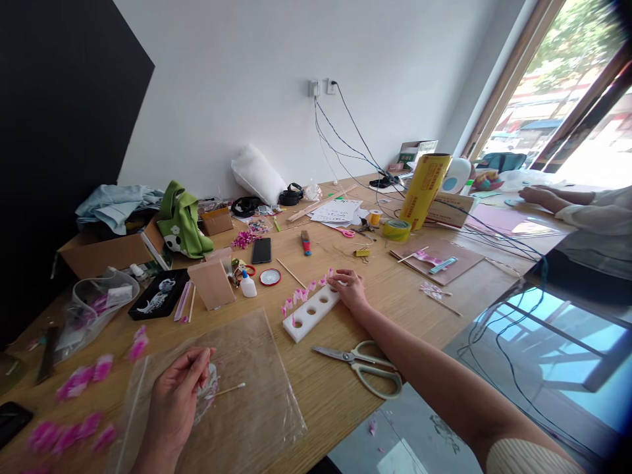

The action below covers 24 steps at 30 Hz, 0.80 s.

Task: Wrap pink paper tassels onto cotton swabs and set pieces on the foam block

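Head view, left hand: at lower left, left hand [180, 385] has thumb and fingertips drawn together, a narrow pinch; cannot tell whether anything is in it. Beside it, a crumpled clear piece [206, 396] and cotton swab [230, 389] lie on a flat plastic bag [261, 359].
Right hand: near centre, right hand [348, 288] is bent over the upper end of white block [318, 307]; cannot tell whether it grips block or petal.
Pink petals: row of pink petals [311, 286] along the block's upper-left edge, mid-frame, on the desk [320, 401].
Risk, petals: likely light; a sideways brush of the right fingers could knock them loose.
Risk, scissors: scissors [350, 357] lie open beside the right forearm, handles near the desk edge; a dropped elbow might push them off.
Risk, swab: a left-hand sweep could roll it; if wet, it may smear the bag.
Block holes: round openings; no contents made out.
Cardboard box: upper left, cardboard box [123, 247] with light blue cloth [118, 201].
Clear pouch: left, clear pouch [79, 332] with pink pieces and something white.
Black tray: left, black tray [174, 301] bearing a silvery ornament [160, 296].
Glue bottle: left of centre, glue bottle [248, 285]; fill level unreadable.
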Tool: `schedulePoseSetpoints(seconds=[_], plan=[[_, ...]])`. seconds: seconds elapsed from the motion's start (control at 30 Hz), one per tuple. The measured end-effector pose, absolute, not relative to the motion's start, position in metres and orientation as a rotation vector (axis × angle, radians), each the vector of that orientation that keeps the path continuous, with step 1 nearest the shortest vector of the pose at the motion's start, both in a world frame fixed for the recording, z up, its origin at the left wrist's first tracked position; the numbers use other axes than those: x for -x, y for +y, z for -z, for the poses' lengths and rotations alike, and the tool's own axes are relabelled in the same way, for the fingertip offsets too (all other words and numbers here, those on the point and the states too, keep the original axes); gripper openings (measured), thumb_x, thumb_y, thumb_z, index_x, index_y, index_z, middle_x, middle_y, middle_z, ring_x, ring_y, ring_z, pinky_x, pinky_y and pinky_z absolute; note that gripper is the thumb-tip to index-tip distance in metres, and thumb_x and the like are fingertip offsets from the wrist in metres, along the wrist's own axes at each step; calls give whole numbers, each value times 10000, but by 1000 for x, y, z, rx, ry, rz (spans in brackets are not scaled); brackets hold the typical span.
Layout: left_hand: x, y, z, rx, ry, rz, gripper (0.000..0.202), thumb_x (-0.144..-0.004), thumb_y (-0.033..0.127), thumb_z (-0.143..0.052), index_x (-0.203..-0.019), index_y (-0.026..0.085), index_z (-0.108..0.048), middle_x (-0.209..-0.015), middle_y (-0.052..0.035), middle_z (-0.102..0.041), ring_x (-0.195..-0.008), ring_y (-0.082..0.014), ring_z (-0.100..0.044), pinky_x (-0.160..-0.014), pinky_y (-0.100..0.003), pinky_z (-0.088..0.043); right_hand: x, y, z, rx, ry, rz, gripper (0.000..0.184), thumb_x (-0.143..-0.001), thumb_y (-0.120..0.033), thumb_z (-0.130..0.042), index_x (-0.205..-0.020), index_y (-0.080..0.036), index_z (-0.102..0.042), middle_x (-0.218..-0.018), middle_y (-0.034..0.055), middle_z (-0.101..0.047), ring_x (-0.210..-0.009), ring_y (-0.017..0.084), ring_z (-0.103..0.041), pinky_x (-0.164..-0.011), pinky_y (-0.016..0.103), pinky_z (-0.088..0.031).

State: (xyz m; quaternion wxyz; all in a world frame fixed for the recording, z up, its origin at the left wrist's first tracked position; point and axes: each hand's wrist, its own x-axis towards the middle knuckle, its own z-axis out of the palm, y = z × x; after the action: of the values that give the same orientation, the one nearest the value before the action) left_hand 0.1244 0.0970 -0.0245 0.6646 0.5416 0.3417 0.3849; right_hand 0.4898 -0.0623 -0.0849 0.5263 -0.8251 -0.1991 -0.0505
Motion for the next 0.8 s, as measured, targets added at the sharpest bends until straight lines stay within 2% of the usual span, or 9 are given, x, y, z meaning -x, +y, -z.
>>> schedulePoseSetpoints(seconds=[0.43, 0.63, 0.8], plan=[[-125, 94, 18, -1255, 786, -853, 387, -546, 518, -857, -672, 175, -729, -529, 10, -497, -554, -110, -410, -484, -221, -336, -490, -62, 86, 1979, -487, 130, 116, -717, -390, -702, -704, -294, -765, -1087, 49, -663, -1174, 306, -446, -1002, 449, -314], [-124, 95, 21, -1245, 778, -850, 381, -549, 499, -863, -693, 172, -731, -585, 2, -543, -552, -96, -408, -492, -215, -341, -489, -62, 85, 1981, -491, 131, 100, -711, -374, -710, -707, -289, -762, -1096, 52, -656, -1184, 305, -432, -1007, 453, -312], [-125, 94, 19, -1247, 787, -856, 394, -532, 514, -863, -665, 169, -727, -551, 3, -527, -547, -99, -407, -485, -215, -336, -488, -62, 85, 1983, -502, 130, 103, -718, -388, -706, -711, -301, -761, -1102, 47, -653, -1185, 305, -426, -1007, 456, -316]])
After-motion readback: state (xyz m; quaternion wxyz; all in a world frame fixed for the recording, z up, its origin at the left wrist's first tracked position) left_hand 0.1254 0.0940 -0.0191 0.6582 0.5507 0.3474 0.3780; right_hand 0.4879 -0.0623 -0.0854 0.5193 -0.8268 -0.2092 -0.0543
